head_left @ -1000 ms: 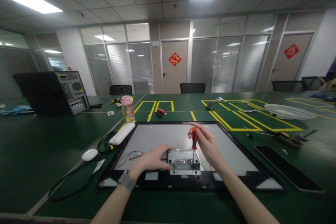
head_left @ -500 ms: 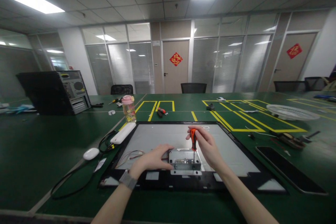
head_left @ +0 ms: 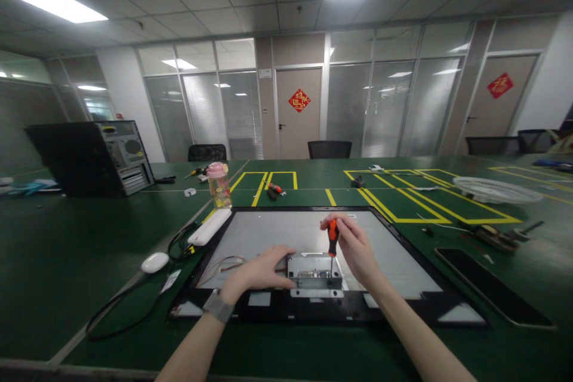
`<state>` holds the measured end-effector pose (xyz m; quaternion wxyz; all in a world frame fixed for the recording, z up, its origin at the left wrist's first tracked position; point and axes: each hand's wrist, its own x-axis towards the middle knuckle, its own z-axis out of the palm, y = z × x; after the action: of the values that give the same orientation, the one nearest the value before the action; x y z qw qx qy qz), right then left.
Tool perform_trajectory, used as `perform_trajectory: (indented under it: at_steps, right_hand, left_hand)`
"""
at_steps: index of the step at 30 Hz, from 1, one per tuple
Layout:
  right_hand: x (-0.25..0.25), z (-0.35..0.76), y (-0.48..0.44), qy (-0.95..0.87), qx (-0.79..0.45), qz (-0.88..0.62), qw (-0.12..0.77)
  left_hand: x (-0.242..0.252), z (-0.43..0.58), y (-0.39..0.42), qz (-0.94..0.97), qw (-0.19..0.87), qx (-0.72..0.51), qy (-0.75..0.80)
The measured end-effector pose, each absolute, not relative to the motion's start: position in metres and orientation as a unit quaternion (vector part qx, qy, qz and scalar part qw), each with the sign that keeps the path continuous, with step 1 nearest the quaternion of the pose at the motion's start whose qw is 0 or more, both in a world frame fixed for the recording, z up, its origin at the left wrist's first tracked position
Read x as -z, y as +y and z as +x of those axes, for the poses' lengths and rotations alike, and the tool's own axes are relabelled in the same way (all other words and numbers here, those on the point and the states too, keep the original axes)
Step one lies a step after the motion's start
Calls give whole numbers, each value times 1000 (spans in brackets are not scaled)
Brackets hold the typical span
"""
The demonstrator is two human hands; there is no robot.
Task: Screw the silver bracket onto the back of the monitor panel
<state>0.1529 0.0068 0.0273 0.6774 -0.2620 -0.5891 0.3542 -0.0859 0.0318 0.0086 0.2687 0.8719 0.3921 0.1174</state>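
"Table (head_left: 45, 256) first, please: what does it carry?"

"It is wide and green, marked with yellow lines. On its near side 1 large flat panel (head_left: 264, 233) lies face up, pale grey inside a black frame. Well beyond it, on the left, stands 1 black computer case (head_left: 71, 158). Near the panel's right side lies a long black slab (head_left: 490, 286), and at its far left corner stands a pink-lidded bottle (head_left: 218, 188)."

"And the person's 2 hands?"

"Both are over the panel. The left hand (head_left: 264, 271) touches the left end of a metal box (head_left: 308, 261), thumb and fingers spread; whether it grips or only rests there, I cannot tell. The right hand (head_left: 356, 245) has its fingers closed around the handle of 1 screwdriver (head_left: 332, 239)."

"Where is that box?"

"On the panel, by the middle of its near edge."

"And the screwdriver?"

"Orange and black, nearly upright, shaft pointing down at the box's right end. Its tip is too small to make out."
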Motion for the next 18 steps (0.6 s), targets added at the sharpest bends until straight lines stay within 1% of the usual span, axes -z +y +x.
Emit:
perform_trajectory:
  at_steps: [4,7,11,18]
  right_hand:
    - [-27,155,8,-585,-330,-293,680]
    - [-28,155,8,-569,-359,-297,678]
    - [-29,153,8,-561,-394,-263,678]
    - [-26,154,9,-584,-342,-292,676]
  left_hand:
    - [-11,-85,30,870,270,-113,397]
    - [-12,-85,29,868,275,-116,397]
    - [-10,-86,30,868,273,-121,396]
    - [-12,-85,29,867,277,-120,397]
